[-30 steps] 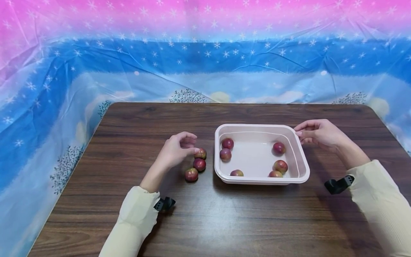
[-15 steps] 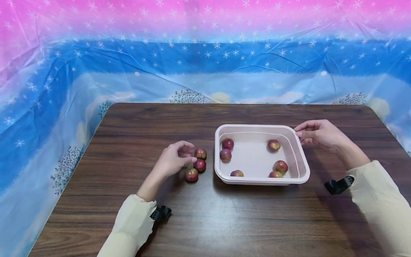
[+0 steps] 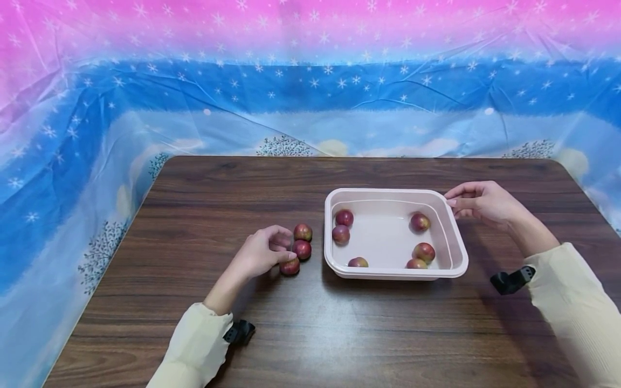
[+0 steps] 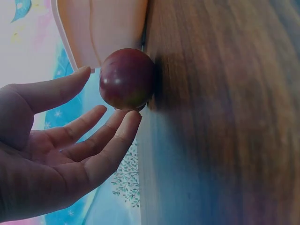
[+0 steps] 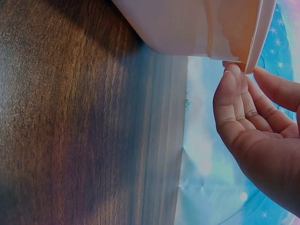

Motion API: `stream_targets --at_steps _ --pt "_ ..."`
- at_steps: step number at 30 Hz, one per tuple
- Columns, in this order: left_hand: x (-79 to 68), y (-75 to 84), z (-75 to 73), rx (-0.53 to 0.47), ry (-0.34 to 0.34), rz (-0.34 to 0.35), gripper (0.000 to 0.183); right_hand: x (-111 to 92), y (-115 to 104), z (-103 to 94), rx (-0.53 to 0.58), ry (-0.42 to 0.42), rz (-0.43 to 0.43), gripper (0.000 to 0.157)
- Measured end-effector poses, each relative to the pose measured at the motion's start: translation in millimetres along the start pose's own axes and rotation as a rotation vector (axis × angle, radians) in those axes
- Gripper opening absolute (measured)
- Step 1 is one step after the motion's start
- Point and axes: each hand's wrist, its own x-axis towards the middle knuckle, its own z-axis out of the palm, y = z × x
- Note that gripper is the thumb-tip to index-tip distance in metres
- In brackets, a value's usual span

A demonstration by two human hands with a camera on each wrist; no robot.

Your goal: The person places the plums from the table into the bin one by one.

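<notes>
Three red plums stand close together on the table left of a white plastic basin (image 3: 388,274). My left hand (image 3: 259,253) is at the nearest plum (image 3: 289,268), partly covering it in the head view. In the left wrist view the thumb stands apart from this plum (image 4: 126,78), while the forefinger's tip is right at its lower side. Behind it in the head view are the middle plum (image 3: 302,249) and the far plum (image 3: 303,232). My right hand (image 3: 490,205) pinches the basin's far right corner, thumb over the rim (image 5: 260,42) and fingers beneath.
Several plums lie apart inside the basin, including one at the right wall (image 3: 420,222) and a pair on the left, one of them a dark plum (image 3: 344,217). The brown wooden table (image 3: 310,334) ends before a snowflake-patterned cloth (image 3: 310,86).
My left hand has moved from the far plum past the middle one to the nearest. Inside the basin, the upper right plum rolled left and then back right. My right hand stays put.
</notes>
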Motion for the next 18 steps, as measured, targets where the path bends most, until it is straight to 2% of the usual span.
stream_targets --at_steps 18 --pt "-3.5 -0.5 2.6 0.07 -0.028 -0.02 0.031 0.1 0.5 0.2 0.003 -0.003 -0.004 0.01"
